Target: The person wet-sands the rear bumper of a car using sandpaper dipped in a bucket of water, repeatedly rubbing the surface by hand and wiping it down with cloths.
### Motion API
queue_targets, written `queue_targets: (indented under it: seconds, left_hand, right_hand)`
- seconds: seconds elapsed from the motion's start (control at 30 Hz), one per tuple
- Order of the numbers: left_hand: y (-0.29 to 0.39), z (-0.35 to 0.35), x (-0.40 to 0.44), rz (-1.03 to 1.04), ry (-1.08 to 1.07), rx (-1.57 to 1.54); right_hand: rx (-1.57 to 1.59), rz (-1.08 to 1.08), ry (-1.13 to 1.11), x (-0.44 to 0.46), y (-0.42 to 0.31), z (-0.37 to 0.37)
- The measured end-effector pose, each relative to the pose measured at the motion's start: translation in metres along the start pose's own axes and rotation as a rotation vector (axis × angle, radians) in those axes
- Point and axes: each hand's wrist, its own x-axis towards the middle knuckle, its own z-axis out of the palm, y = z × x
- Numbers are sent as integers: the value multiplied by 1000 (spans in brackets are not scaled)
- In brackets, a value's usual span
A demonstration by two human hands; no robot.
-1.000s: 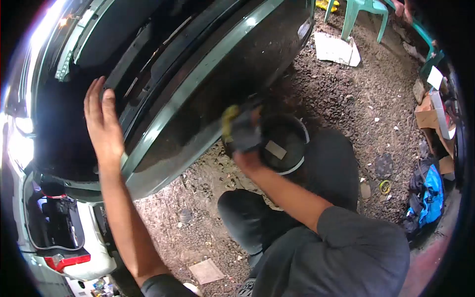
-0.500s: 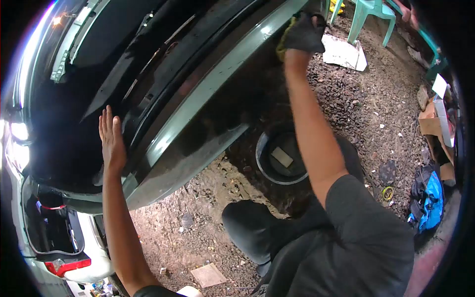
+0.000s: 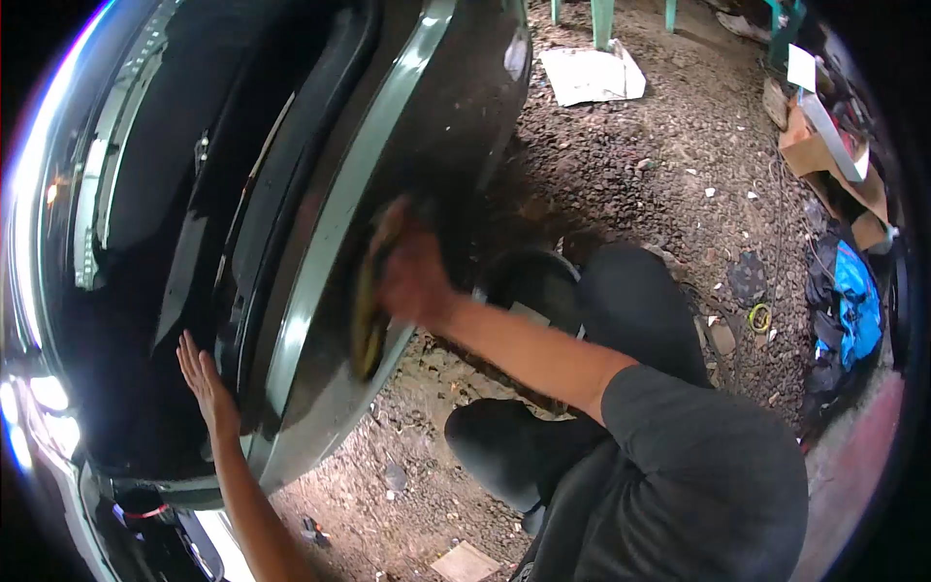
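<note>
My left hand (image 3: 210, 390) lies with fingers stretched out against the glossy dark car body (image 3: 136, 398). My right hand (image 3: 415, 272), smeared by motion, presses a dark cloth with a yellowish edge (image 3: 367, 325) to the lower dark panel (image 3: 456, 107). A pale, light-reflecting strip (image 3: 335, 209) runs along the car between my hands. Behind my right forearm stands a dark round bucket (image 3: 558, 262), partly hidden; a light rectangular block (image 3: 530, 314) shows inside it.
My bent knees (image 3: 495, 441) are close to the car over gravelly ground (image 3: 669, 184). A white sheet (image 3: 593, 76) lies under a green chair leg (image 3: 602, 24). To the right are a torn cardboard box (image 3: 824, 145), a blue bag (image 3: 855, 291) and a yellow coil (image 3: 759, 318).
My right hand has swept the cloth down along the panel, towards me and left. My left hand stays flat on the car. The view has shifted.
</note>
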Motion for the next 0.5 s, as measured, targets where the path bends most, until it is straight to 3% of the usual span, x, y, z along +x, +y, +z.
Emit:
queue_targets:
  seconds: [0.03, 0.07, 0.1, 0.23, 0.37, 0.5]
  left_hand:
    - [5, -1, -1, -13, 1, -8]
    - [7, -2, 0, -26, -2, -13]
    - [4, -1, 1, -17, -6, -13]
    - [10, -1, 0, -53, -31, -42]
    - [12, -3, 3, -63, -53, -9]
    - [-1, 0, 1, 11, -41, 11]
  right_hand:
    - [-213, -34, 280, 24, 23, -31]
    - [-637, -171, 330, 50, 39, -68]
    - [-745, -168, 387, 73, 55, -98]
    - [-539, 151, 511, 118, 85, -163]
    - [-492, 275, 507, 61, 57, -91]
    - [-410, 264, 194, -38, 3, 4]
